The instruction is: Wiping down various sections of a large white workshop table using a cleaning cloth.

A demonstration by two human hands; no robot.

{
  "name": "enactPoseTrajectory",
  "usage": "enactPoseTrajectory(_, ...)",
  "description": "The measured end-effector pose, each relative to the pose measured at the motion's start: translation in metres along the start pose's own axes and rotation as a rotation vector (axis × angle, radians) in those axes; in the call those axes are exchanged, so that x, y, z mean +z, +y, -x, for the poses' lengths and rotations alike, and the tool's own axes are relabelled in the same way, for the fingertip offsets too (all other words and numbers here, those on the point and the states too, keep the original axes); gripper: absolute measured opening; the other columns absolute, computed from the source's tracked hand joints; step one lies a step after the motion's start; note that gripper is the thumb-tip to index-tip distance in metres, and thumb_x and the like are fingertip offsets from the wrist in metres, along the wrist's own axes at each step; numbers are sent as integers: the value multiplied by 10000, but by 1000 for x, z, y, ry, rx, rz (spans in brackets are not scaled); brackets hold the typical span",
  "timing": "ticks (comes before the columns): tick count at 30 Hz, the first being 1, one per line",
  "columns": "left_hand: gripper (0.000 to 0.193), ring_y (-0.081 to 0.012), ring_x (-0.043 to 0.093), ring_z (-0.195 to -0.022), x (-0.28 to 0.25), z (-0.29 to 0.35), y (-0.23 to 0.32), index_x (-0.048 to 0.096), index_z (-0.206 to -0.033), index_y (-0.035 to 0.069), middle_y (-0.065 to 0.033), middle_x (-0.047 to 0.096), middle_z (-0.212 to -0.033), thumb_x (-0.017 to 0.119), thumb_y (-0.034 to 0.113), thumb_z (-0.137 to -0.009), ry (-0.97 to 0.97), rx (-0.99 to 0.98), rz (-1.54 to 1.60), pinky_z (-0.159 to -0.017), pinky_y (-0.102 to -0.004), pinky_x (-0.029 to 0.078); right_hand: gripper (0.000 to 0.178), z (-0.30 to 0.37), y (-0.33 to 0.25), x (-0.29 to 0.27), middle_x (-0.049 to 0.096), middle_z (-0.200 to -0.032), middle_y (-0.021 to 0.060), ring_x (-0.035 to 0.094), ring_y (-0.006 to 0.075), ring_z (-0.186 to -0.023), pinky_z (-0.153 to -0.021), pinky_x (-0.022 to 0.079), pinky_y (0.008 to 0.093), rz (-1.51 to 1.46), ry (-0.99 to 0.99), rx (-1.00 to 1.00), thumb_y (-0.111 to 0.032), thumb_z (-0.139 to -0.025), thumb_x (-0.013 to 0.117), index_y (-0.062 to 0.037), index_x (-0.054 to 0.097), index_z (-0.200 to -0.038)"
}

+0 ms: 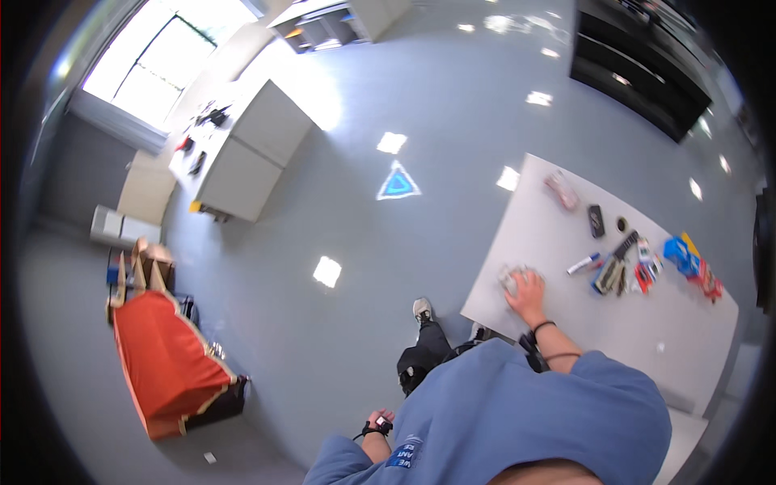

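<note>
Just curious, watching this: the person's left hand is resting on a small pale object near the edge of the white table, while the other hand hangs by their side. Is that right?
Not quite. The head view shows the right hand on the small pale object at the white table edge; the left hand hangs by their side.

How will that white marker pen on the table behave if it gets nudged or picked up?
The white marker pen looks like a slim round barrel lying flat on the white table, so it would probably roll if pushed sideways. It seems stiff and light. The smooth plastic may be a little slippery. The right hand rests apart from it.
</note>
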State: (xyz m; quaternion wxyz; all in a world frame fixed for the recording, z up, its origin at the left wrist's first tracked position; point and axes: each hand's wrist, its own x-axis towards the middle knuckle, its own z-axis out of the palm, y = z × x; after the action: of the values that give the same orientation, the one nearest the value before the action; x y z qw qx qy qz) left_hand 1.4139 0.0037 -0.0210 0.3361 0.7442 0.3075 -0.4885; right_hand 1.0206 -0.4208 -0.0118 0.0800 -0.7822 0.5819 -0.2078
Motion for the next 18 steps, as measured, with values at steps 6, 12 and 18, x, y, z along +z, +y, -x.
enactPoseTrajectory(6, 429, -242, 576, -1085, 91, 33, 105, 421, -1358, 101, -105, 554, -1256, 430, 228, -949, -149, 223, -323, -852, -464, 478, 508, -29, -6, 12, 483, -1139, 121, 465, 329, -1050, -876, 386, 466, 140, 138, 405, -349, -710, 726, -188, 558, -1161)
enactPoseTrajectory(12, 452, -263, 560, -1123, 129, 6, 176, 400, -1373, 108, -107, 541, -1278, 399, 187, -928, -191, 221, -359, -917, -485, 448, 541, 32, -27, -1, 459, -1205, 162, 450, 362, -1128, -988, 360, 501, 73, 82, 118, -331, -693, 736, -154, 537, -1164)
enactPoseTrajectory(18, 396, -219, 588, -1085, 289, 13, 213, 458, -1310, 123, -96, 591, -1206, 440, 265, -941, -382, 421, -703, -789, -418, 489, 611, 37, -6, 4, 430, -1234, 188, 366, 405, -1278, -1114, 266, 538, -88, 69, 3, -244, -594, 804, -135, 528, -1128)
